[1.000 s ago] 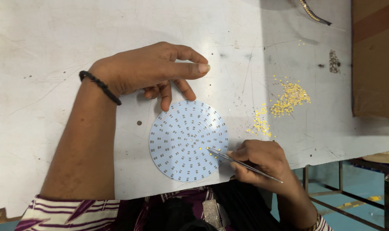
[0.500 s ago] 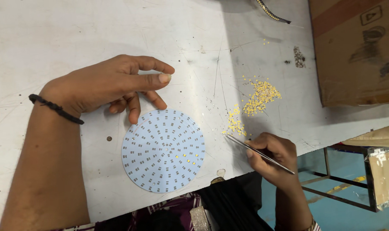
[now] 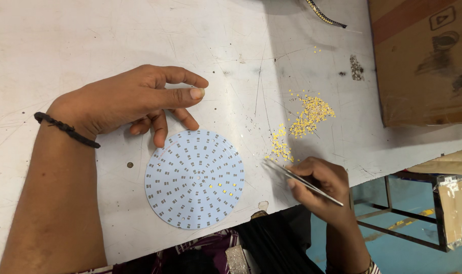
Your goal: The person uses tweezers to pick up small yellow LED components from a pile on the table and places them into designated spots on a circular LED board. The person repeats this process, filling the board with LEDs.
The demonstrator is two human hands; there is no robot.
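Tweezers (image 3: 302, 182) sit pinched in the right hand (image 3: 320, 185), with thumb and fingers pressed together around them. The thin metal tips point toward the round board (image 3: 194, 178) and stop just short of its right edge, near some small yellow bits (image 3: 281, 147) on the table (image 3: 89, 40).

The round board is pale blue and flat, with rings of little grey pads all over it. A few yellow bits already sit on it, low and to the right of its middle. It lies near the front edge of the white, scratched table.

The left hand (image 3: 132, 99) rests just above the board, palm down. Its thumb and first finger reach out and almost meet, holding nothing, while two curled fingers touch the board's top edge. A black band (image 3: 66, 129) goes round that wrist.

Farther right of the board lies a bigger pile of yellow bits (image 3: 309, 114). Beyond that, far right, stands a brown cardboard box (image 3: 424, 61).
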